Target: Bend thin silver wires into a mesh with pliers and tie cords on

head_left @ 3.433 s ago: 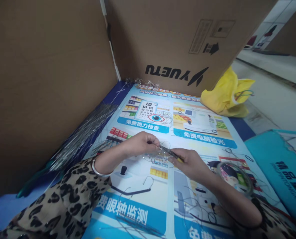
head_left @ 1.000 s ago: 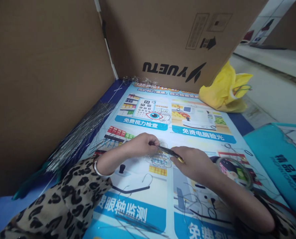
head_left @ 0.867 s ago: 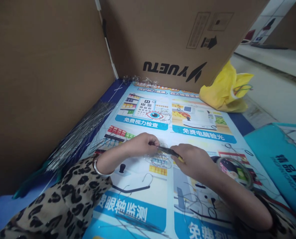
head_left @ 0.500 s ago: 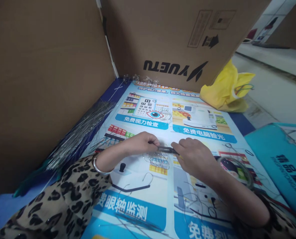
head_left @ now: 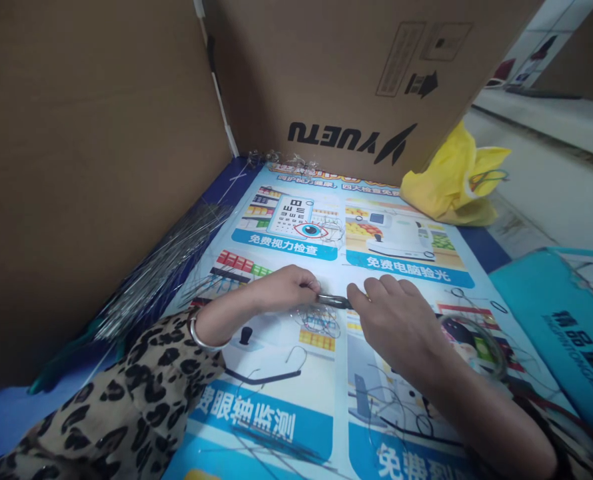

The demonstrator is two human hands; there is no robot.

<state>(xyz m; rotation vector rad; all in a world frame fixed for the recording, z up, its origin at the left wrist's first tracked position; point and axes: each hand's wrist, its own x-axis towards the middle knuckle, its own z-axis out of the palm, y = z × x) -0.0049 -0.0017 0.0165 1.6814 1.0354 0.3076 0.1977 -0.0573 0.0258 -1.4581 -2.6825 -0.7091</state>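
Note:
My right hand (head_left: 394,320) is closed around the handles of a pair of pliers (head_left: 332,301), whose dark jaws point left. My left hand (head_left: 294,288) pinches at the tip of those jaws. A bent thin metal wire (head_left: 319,323) curls just below the left fingertips and seems to be held there, though the grip itself is hidden. Both hands are over the middle of a printed poster (head_left: 339,373). The handles of the pliers are mostly covered by my right fingers.
A bundle of straight wires (head_left: 161,267) lies at the left beside a cardboard panel (head_left: 96,133). More cut wires (head_left: 276,443) lie in front. A wire coil (head_left: 494,343), a yellow bag (head_left: 446,183) and a teal box (head_left: 561,313) are on the right. Behind stands a cardboard box (head_left: 316,73).
My right hand has turned and shifted slightly to the right with the pliers. My left hand stays almost in the same place.

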